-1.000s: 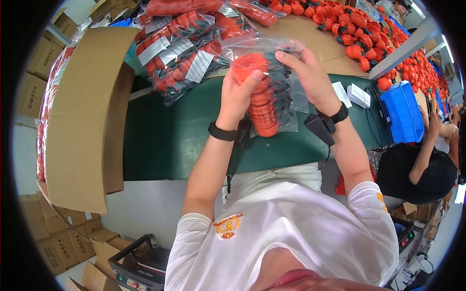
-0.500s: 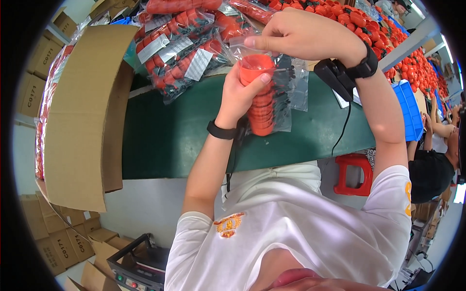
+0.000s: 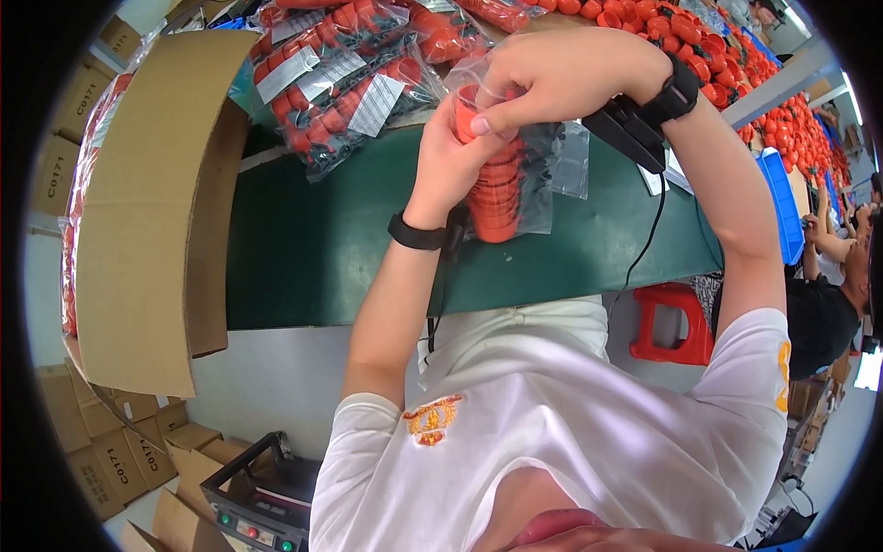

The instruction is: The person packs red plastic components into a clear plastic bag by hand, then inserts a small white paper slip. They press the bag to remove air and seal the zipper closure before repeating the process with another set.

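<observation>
A clear plastic bag [image 3: 540,207] holds a stack of red plastic cups [image 3: 495,204], nested one in another, with dark green parts beside them. My left hand [image 3: 451,158] is wrapped round the upper part of this bag from the left side. At the bag's mouth, my right hand [image 3: 552,87] reaches over from above with its fingers curled and its thumb pressed near the top cup. It partly covers the rim of that cup, and its fingertips are partly hidden. The stack's lower end rests over the green tabletop [image 3: 349,248].
Filled bags of red cups [image 3: 345,120] with white labels lie at the back. An open cardboard box [image 3: 138,212] stands at left. Loose red cups [image 3: 699,55] are heaped far right, near a blue crate [image 3: 780,207]. A red stool [image 3: 671,322] stands below the table.
My right hand has come down and left from the bag's raised edge onto the top of the stack, its thumb now close to my left hand. My left hand still grips the bag.
</observation>
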`<state>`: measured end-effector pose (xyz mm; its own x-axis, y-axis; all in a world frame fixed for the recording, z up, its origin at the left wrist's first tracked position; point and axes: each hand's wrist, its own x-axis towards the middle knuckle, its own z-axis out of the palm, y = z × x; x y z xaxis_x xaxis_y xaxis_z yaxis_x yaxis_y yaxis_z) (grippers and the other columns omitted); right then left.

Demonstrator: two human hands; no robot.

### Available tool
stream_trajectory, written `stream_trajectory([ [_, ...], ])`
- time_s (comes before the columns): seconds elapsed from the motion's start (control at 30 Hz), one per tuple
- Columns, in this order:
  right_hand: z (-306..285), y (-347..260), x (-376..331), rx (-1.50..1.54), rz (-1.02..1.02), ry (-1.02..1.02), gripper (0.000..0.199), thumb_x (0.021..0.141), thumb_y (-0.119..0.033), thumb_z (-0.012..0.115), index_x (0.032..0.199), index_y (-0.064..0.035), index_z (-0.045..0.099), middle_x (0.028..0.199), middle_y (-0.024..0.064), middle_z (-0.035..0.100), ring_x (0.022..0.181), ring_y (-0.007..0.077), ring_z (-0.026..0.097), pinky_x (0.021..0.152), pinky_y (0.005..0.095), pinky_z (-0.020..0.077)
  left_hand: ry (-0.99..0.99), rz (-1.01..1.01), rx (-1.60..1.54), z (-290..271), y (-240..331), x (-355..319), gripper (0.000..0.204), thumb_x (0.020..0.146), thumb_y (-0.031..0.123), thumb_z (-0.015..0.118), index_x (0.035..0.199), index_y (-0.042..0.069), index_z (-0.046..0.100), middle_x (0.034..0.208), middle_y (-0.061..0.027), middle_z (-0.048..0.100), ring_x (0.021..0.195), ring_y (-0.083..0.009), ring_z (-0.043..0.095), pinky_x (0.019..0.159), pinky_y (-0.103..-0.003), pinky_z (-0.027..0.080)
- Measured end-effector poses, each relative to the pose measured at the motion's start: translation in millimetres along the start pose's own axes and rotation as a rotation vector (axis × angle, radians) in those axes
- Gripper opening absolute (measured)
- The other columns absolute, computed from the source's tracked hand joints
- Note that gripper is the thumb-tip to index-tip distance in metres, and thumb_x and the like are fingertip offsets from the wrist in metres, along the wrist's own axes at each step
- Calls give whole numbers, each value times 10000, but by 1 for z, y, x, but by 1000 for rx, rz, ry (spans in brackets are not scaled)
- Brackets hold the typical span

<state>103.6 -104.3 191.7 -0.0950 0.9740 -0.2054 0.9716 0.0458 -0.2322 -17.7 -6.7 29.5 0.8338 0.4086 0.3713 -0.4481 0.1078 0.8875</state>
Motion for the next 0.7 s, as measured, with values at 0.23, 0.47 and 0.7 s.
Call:
stream_trajectory([
  [0.23,-11,-13,-2,-115,98,-155,440,991,-464,532,951,-70,725,761,65,689,662,190,632,625,319,467,74,-20,-118,-2,-3,-2,409,894,189,749,1204,-5,567,1059,-77,679,918,-138,657,831,-300,545],
  [0.47,83,36,-49,574,93,1046,516,1037,-475,471,1279,-29,563,1132,71,653,947,141,631,811,277,483,218,-95,-312,-11,4,7,440,955,392,680,1150,6,596,1007,-83,676,805,-164,668,722,-338,586],
  [0.7,203,6,-80,1412,403,787,508,1054,-447,469,1380,-58,489,1130,71,632,875,107,607,768,239,465,279,-148,-315,-13,2,6,458,995,450,592,1129,12,595,937,-94,670,780,-195,668,702,-365,587],
])
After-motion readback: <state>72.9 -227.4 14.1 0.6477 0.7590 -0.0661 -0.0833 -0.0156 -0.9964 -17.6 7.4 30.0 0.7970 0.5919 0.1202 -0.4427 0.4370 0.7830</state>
